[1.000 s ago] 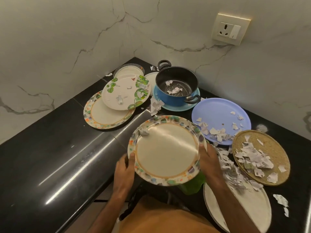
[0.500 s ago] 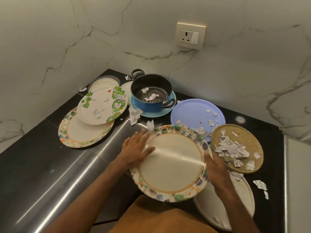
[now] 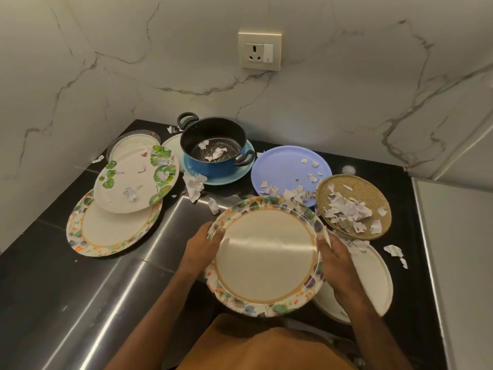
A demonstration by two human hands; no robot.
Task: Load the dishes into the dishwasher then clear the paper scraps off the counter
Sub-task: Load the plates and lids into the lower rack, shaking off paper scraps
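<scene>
Left hand (image 3: 202,249) is now gripping the left rim of the floral plate (image 3: 266,257), off its face; right hand (image 3: 337,263) is pinching the right rim. Both are holding it level at lower centre, apparently for carrying to the dishwasher. Paper scraps (image 3: 393,249) are littering the counter (image 3: 40,276).

Right of the held plate (image 3: 266,257), a white plate (image 3: 373,273) lay partly hidden under it and the right hand (image 3: 338,265). Beyond it, the scraps' (image 3: 196,184) print was unreadably small.
</scene>
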